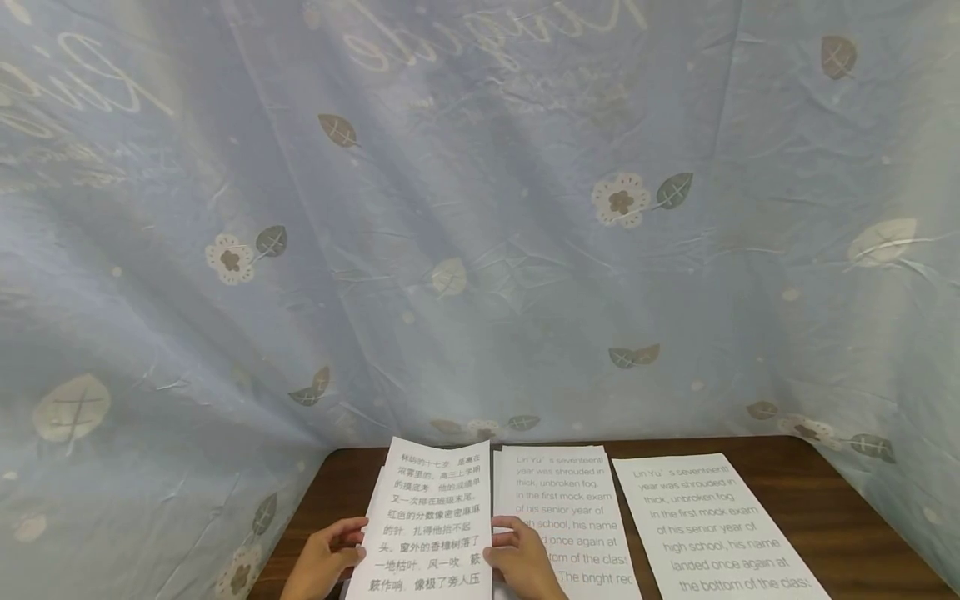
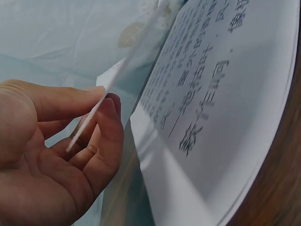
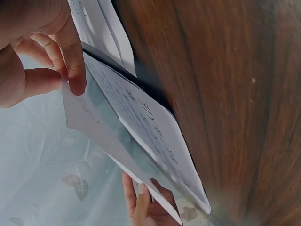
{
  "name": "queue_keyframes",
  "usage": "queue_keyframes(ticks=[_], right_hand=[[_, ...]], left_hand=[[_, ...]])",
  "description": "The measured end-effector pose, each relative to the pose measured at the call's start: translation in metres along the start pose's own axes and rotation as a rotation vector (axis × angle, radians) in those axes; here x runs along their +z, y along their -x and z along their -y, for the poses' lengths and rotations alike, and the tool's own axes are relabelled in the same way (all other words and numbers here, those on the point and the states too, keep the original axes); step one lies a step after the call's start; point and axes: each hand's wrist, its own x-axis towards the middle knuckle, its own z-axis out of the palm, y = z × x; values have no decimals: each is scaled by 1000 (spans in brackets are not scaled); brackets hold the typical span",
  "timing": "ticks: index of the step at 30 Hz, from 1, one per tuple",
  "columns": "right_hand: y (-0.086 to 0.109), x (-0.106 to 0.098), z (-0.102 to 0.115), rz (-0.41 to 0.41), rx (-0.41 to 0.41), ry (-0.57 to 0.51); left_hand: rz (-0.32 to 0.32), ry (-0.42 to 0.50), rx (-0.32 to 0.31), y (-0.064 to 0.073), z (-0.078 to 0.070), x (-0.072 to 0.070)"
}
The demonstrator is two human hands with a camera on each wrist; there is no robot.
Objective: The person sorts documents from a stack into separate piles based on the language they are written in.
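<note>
Left hand [image 1: 318,562]: we find it pinching the held sheet [image 1: 429,517] between thumb and fingers, at the sheet's 8 o'clock edge.
Right hand [image 1: 525,562]: we record the same pinch at the sheet's 4 o'clock edge.
Held sheet: we place it near 6 o'clock in the head view, printed with Chinese characters and raised apart from the paper below.
Lower paper [image 2: 214,89]: we see it lying beneath the held sheet, also bearing Chinese print.
Middle paper [image 1: 558,492]: we note English print, at 3 o'clock from the held sheet; the right hand partly hides it.
Outer paper [image 1: 705,517]: we locate it farther toward 3 o'clock, apart from the middle paper, with matching English lines.
Tabletop [image 1: 840,508]: we observe dark brown wood grain.
Cloth [image 1: 510,325]: we see pale blue, leaf-and-flower-printed fabric at 12 o'clock, beyond the tabletop.
</note>
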Motion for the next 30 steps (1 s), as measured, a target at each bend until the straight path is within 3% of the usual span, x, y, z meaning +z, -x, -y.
queue_keyframes(ticks=[7,15,26,30], right_hand=[[0,10,3,10,-13,6],[-1,20,3,18,-11,-17],[0,25,3,5,2,15],[0,26,3,1,4,17]], left_hand=[[33,17,-14,1,3,-13],[-55,-46,-57,2,8,-18],[23,-21,-62,4,8,-27],[-2,-26,-61,3,11,-26]])
